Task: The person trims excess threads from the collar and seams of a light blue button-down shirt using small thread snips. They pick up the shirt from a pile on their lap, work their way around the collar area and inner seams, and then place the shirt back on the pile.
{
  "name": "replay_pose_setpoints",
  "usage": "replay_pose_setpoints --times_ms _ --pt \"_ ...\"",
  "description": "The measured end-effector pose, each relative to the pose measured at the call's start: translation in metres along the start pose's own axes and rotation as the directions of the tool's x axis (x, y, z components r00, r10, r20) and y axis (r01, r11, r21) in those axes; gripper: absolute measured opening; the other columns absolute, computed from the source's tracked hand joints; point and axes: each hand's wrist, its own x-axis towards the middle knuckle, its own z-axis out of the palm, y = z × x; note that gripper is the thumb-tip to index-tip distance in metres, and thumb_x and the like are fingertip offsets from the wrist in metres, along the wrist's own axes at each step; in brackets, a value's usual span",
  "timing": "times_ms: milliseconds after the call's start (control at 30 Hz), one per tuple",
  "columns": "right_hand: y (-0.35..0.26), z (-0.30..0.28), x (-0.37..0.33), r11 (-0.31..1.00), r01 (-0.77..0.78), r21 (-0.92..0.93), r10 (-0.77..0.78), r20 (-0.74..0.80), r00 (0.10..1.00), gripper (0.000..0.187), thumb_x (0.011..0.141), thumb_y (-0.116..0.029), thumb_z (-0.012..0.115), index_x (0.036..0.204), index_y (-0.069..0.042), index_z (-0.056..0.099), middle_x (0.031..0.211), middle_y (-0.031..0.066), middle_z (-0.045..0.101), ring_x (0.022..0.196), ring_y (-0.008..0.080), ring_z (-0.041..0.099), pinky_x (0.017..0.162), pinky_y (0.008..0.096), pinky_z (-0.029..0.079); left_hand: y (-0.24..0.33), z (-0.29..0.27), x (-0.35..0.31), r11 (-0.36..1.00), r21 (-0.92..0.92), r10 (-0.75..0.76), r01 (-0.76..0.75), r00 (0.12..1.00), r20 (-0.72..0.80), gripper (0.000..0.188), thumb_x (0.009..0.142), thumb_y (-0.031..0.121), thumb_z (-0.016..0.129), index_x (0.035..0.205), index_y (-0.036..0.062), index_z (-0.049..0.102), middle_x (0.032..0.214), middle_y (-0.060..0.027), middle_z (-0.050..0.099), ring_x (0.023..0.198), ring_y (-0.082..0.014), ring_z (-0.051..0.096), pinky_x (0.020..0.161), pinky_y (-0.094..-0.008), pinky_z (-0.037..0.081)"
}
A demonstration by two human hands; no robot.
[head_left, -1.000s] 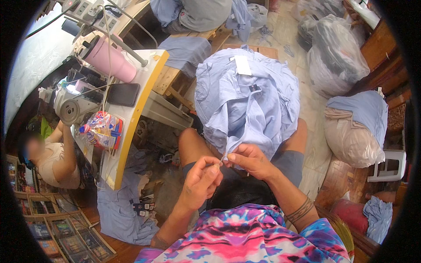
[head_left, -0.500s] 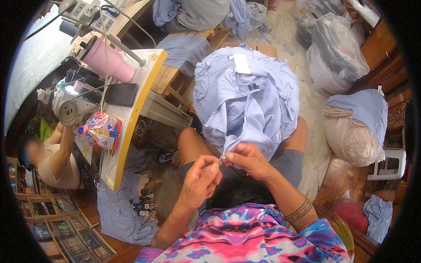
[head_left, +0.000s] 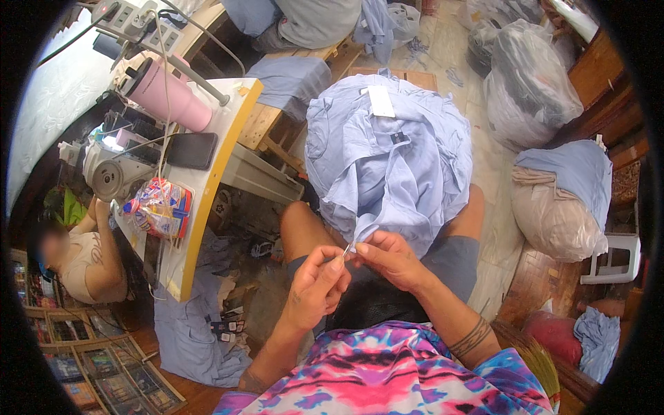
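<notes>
A bunched light blue garment [head_left: 415,166] lies across my lap and knees, with a white paper tag [head_left: 380,101] and a small dark label [head_left: 399,138] on it. Its near end narrows to a twisted tip between my hands. My right hand [head_left: 391,257] pinches that tip of cloth between thumb and fingers. Close against it, my left hand [head_left: 319,280] is closed in a pinch on a thin, shiny, needle-like piece [head_left: 347,250]. That piece touches or nearly touches the cloth; its exact kind is too small to make out.
At left stands a yellow-edged table [head_left: 228,162] with a pink tumbler [head_left: 169,93], a phone [head_left: 192,150] and a sewing machine [head_left: 111,173]. A person [head_left: 93,263] sits beyond it; another in grey [head_left: 318,24] sits ahead. Plastic bags [head_left: 529,86] and a cloth bundle [head_left: 560,200] stand right.
My hands stay almost in place, with the thin piece now showing more plainly between them. At left, the person by the table has shifted slightly.
</notes>
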Motion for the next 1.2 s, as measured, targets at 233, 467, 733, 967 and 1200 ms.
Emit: replay_pose_setpoints --times_ms 233,467,733,967,1200 --pt "-0.002 0.000 0.000 1.000 -0.006 -0.027 0.006 -0.014 1.000 0.030 0.102 -0.030 0.066 0.109 -0.001 0.069 0.102 0.0050 0.071 0.089 0.0112 0.063 0.084 0.0284 0.050 0.000 -0.001 0.001 1.000 -0.010 -0.021 0.021 1.000 -0.004 0.031 0.108 0.033 0.051 0.120 0.0046 0.053 0.076 -0.0056 0.054 0.044 -0.0029 0.034 0.037 -0.0192 0.027" --pt "-0.002 0.001 0.000 0.994 0.012 -0.107 -0.016 -0.040 0.999 0.028 0.102 -0.027 0.066 0.109 0.000 0.069 0.098 0.0037 0.070 0.088 0.0104 0.062 0.083 0.0280 0.050 -0.002 0.000 0.002 0.999 -0.042 -0.034 0.033 0.999 -0.035 0.031 0.108 0.034 0.052 0.125 0.0076 0.049 0.077 -0.0061 0.054 0.043 -0.0030 0.033 0.036 -0.0193 0.027" --pt "0.002 0.005 0.002 0.980 0.096 -0.174 -0.107 -0.056 0.993 0.021 0.101 -0.021 0.067 0.109 -0.001 0.069 0.095 0.0020 0.068 0.086 0.0091 0.062 0.080 0.0263 0.051 -0.003 0.001 0.005 1.000 -0.009 -0.021 0.020 0.996 -0.089 0.031 0.107 0.034 0.053 0.125 0.0095 0.048 0.077 -0.0066 0.055 0.042 -0.0032 0.032 0.035 -0.0195 0.025" --pt "0.007 0.009 0.003 0.981 0.121 -0.149 -0.134 -0.075 0.988 0.021 0.102 -0.021 0.067 0.109 -0.002 0.068 0.097 0.0007 0.067 0.088 0.0084 0.061 0.081 0.0268 0.051 0.001 0.000 0.006 0.995 -0.079 -0.072 0.067 0.995 -0.066 0.030 0.107 0.034 0.053 0.124 0.0106 0.048 0.077 -0.0067 0.055 0.042 -0.0031 0.031 0.035 -0.0195 0.024" --pt "0.004 0.004 0.003 0.989 0.086 -0.119 -0.090 -0.027 0.996 0.022 0.102 -0.023 0.066 0.111 -0.003 0.067 0.099 0.0002 0.067 0.090 0.0091 0.061 0.083 0.0267 0.050 -0.002 0.002 0.013 0.999 0.037 -0.035 0.039 0.995 -0.093 0.032 0.107 0.033 0.054 0.128 0.0101 0.048 0.077 -0.0047 0.055 0.043 -0.0028 0.032 0.037 -0.0193 0.025"
